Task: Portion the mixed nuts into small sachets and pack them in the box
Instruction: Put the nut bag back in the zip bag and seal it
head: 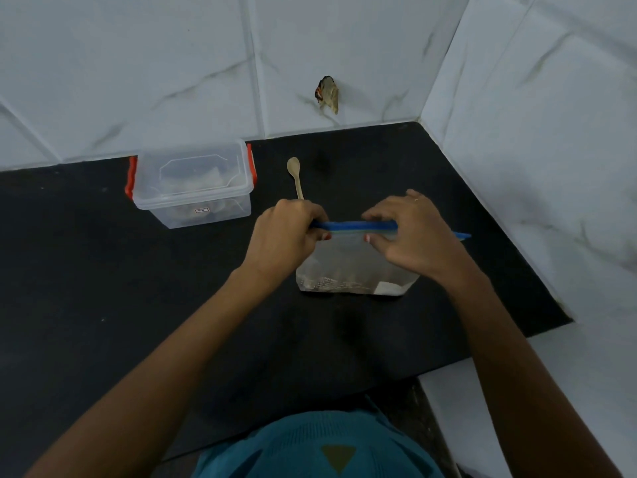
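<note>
Pinching the blue zip strip (355,225) of the clear bag (331,257), we are holding the bag upright on the black counter (103,270). Our left hand (287,224) is gripping the strip's left end between thumb and curled fingers, and our right hand (410,232) is gripping it further along, with a blue tip sticking out past that hand. The nuts (348,272) are sitting low in the bag, showing only as a brownish haze through the film.

We are judging the risks as these. The bag is soft and bottom-heavy, so a sharp tug on the strip could tip it or jerk the mouth wide and scatter nuts over the counter. The wooden spoon (295,175) is lying just behind our left hand, where a backward movement could knock it. The clear box (193,188) with red clips is standing well apart at the back left with its lid on, so it would need opening before anything goes in. What it is already holding is too hazy to name.

We are finding nothing that can be read. A small sticker (202,210) on the box front is carrying dark marks, and pale print (327,281) is running along the bag's lower edge beside a white patch (387,288). All of it is too small or too blurred to make out.
</note>
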The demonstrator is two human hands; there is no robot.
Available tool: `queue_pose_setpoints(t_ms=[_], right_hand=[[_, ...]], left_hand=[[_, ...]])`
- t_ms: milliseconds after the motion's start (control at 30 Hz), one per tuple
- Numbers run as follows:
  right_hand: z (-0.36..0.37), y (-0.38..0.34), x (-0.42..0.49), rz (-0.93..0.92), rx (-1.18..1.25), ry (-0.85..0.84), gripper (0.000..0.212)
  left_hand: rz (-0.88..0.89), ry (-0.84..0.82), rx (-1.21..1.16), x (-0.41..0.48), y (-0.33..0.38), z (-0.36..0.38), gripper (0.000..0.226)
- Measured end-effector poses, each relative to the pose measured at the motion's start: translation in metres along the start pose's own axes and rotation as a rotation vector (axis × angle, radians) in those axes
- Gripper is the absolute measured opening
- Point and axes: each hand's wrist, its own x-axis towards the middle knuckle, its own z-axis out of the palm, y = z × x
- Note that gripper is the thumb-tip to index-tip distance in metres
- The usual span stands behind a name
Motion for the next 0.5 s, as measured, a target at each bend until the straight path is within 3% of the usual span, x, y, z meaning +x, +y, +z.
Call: queue_pose_setpoints(t_ms=[67,167,300,500], right_hand=[[0.001,-0.005,0.002,-0.038,-0.03,-0.031,0.038],[0.008,-0.014,0.007,-0.049,-0.028,-0.091,0.025],[0.014,-0.016,0.011,-0.015,0.068,-0.039,0.012],[0.01,-0.015,0.014,0.005,0.11,-0.086,0.011]], left_hand=[[-0.001,0.001,-0.036,0.001,-0.002,0.0,0.018],[0.028,-0.007,-0.065,0.001,-0.004,0.0,0.018],[0.07,-0.009,-0.114,-0.002,-0.01,-0.001,0.027],[0.025,-0.001,-0.091,-0.009,-0.022,-0.007,0.031]])
